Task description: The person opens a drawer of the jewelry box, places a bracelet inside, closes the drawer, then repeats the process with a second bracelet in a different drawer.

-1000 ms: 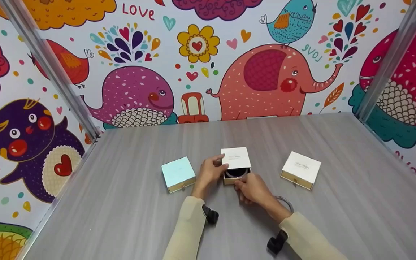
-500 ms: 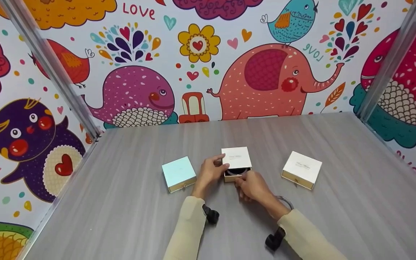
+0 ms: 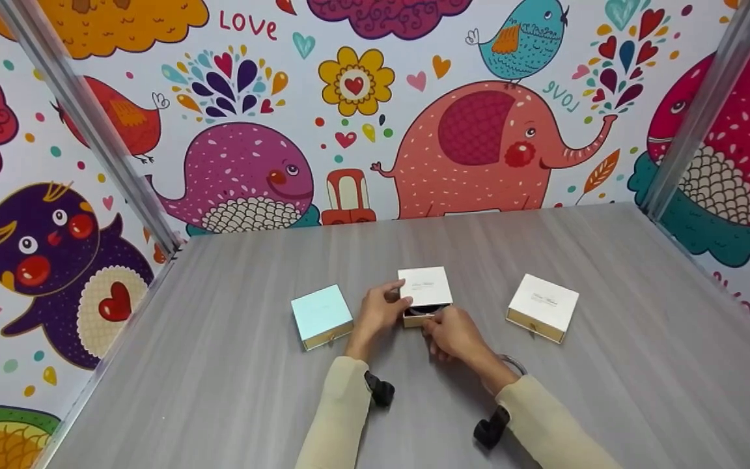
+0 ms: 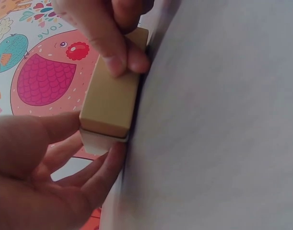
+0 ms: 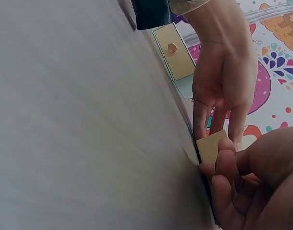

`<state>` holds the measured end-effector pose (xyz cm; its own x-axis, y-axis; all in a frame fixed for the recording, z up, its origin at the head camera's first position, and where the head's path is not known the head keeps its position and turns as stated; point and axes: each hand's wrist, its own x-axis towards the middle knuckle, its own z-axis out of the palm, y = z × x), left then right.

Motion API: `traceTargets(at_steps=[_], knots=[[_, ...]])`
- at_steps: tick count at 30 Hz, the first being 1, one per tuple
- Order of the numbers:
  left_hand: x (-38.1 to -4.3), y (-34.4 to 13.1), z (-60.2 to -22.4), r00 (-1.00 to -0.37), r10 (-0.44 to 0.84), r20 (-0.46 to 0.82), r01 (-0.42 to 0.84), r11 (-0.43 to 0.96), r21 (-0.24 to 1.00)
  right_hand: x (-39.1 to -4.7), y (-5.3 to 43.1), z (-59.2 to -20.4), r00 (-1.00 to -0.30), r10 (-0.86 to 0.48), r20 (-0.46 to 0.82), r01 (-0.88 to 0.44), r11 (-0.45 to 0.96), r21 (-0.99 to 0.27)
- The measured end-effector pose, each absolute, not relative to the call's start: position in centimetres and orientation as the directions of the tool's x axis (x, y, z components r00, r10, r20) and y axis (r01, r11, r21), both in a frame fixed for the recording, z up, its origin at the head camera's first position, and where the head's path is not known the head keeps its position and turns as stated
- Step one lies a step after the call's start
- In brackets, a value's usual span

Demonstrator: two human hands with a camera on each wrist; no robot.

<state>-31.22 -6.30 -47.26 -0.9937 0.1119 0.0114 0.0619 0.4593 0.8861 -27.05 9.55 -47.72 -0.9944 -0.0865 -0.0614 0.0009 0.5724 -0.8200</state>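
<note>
A small white drawer box [image 3: 424, 286] sits in the middle of the table, its drawer [image 4: 110, 98] slightly out of the sleeve. Inside the gap a sliver of a grey ring-shaped item shows against a black lining. My left hand [image 3: 381, 309] grips the sleeve from the left, thumb and fingers on either side. My right hand [image 3: 456, 335] has its fingers curled at the drawer's gold front. In the left wrist view its fingertips [image 4: 116, 64] touch that front; whether a pull tab lies between them is hidden. A silvery ring [image 3: 513, 363] shows beside the right wrist, partly covered.
To the left stands a light-blue drawer box [image 3: 323, 316] with a gold front and small tab. To the right is another white drawer box [image 3: 543, 306]. Cartoon-printed walls [image 3: 355, 143] and metal posts [image 3: 88, 117] bound the grey wooden table [image 3: 219, 378].
The middle box's drawer has slid further into its sleeve, moving away from me with my right hand at its front. Less of the ring inside shows. The left hand keeps its hold.
</note>
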Motion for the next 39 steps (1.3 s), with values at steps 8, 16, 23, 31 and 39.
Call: traceTargets(at_steps=[8,16,23,31,39], knots=[[-31.12,-6.40,-47.23,-0.993,0.120,0.010,0.066,0.471,0.880,-27.29,9.46,-47.78,-0.996,-0.065,-0.067,0.017,0.579,-0.815],[-31.14,-6.33,-47.20,-0.993,0.118,0.019,0.074,0.477,0.876,-27.42,9.37,-47.75,-0.996,-0.063,-0.070,0.019,0.596,-0.803],[-31.13,-6.28,-47.15,-0.993,0.113,0.017,0.069,0.478,0.876,-27.62,9.34,-47.56,-0.994,-0.078,-0.077,0.012,0.624,-0.782],[-31.15,-6.32,-47.18,-0.993,0.113,0.017,0.069,0.477,0.876,-27.88,9.37,-47.53,-0.994,-0.082,-0.072,0.003,0.637,-0.771],[-31.34,-6.34,-47.33,-0.994,0.111,0.016,0.067,0.480,0.875,-27.92,9.21,-47.32,-0.993,-0.064,-0.095,0.033,0.633,-0.773]])
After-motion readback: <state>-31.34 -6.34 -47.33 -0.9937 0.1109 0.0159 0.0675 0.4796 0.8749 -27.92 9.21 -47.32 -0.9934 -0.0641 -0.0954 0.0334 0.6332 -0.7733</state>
